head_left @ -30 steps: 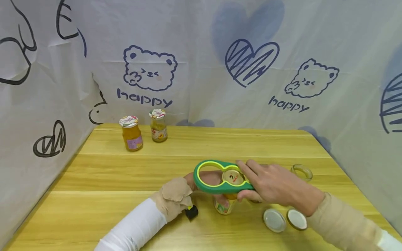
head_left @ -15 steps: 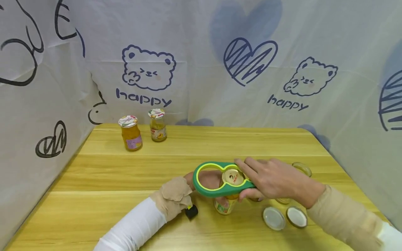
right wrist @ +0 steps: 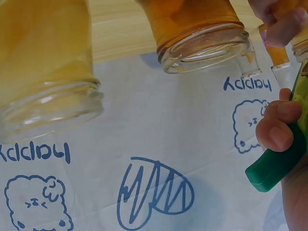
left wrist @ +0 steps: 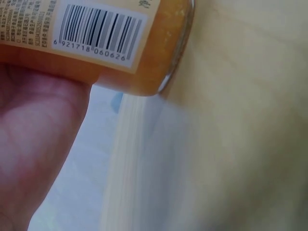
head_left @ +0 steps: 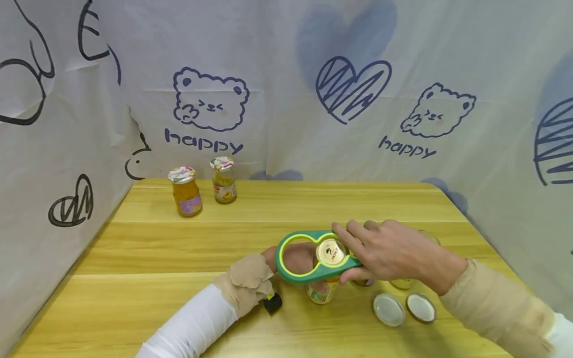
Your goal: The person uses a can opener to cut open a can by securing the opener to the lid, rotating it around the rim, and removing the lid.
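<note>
Jar opener (head_left: 320, 275) is green with lime trim. Front jar (head_left: 320, 295) shows orange contents; lid (head_left: 331, 252) is gold, black and red print. Label (left wrist: 33, 24) is peachy, barcode (left wrist: 96, 33) black on white. Back-left jar (head_left: 185, 194) is orange with purple label; back-right jar (head_left: 224, 185) is yellowish; both caps white, multicolour pattern. Table (head_left: 179, 248) has yellow wood grain. Cloth (head_left: 286, 124) is greyish white with dark-blue bears, striped hearts, "happy" lettering. Sleeve (head_left: 183, 323) is white, wrist wrap (head_left: 248, 281) beige.
</note>
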{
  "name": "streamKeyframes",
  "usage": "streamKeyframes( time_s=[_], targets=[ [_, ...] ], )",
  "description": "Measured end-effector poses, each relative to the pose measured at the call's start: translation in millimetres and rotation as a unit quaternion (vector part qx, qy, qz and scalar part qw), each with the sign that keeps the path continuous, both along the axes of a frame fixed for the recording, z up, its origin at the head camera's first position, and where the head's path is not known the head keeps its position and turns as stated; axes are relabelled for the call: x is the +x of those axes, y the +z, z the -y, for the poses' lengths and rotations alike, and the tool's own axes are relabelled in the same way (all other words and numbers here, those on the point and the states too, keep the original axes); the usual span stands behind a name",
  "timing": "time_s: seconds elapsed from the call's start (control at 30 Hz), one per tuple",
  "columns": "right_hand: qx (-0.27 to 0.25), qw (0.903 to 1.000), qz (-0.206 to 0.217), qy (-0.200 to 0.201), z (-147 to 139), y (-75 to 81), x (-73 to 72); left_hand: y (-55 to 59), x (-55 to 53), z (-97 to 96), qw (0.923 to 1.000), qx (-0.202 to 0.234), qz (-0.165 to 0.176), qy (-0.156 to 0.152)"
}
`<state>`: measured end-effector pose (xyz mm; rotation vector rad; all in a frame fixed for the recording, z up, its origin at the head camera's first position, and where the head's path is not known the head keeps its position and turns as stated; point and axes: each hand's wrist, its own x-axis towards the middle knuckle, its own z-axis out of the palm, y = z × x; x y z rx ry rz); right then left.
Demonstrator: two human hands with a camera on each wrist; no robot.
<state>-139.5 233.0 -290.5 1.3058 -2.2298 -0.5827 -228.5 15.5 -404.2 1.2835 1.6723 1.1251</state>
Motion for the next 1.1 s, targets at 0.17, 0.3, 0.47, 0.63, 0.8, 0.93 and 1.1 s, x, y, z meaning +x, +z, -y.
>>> streamKeyframes(
  time_s=[0.17,0.3,0.47,0.63,0.8,0.93,1.1],
  targets=[
    [-0.009,0.9997,-0.022,0.005,-1,-0.4,1.6,-1.2,-1.9,-2.0,0.9999,-0.003,-0.013,0.0],
    [-0.047,0.9984,-0.028,0.016,-4,-0.5,2.9,-3.7,-6.9,-5.9,0.9998,0.016,-0.01,-0.007],
    [-0.111,0.9938,0.003,-0.01,-10,-3.4,5.3,-7.8,-16.4,-12.0,0.9972,0.065,-0.017,-0.032],
    [-0.162,0.9819,0.062,-0.075,-16,-8.7,12.2,-11.7,-21.0,-17.1,0.9918,0.116,0.014,-0.052],
    [-0.246,0.9441,0.149,-0.16,-17,-11.6,23.8,-12.5,-20.3,-19.0,0.9884,0.136,0.056,-0.039],
    [-0.354,0.9037,0.189,-0.148,-13,-16.2,29.3,-11.9,-19.2,-19.3,0.9908,0.126,0.046,-0.023],
    [-0.456,0.834,0.271,-0.15,-7,-19.5,34.2,-12.5,-16.3,-21.7,0.9909,0.124,0.051,-0.007]
  ],
)
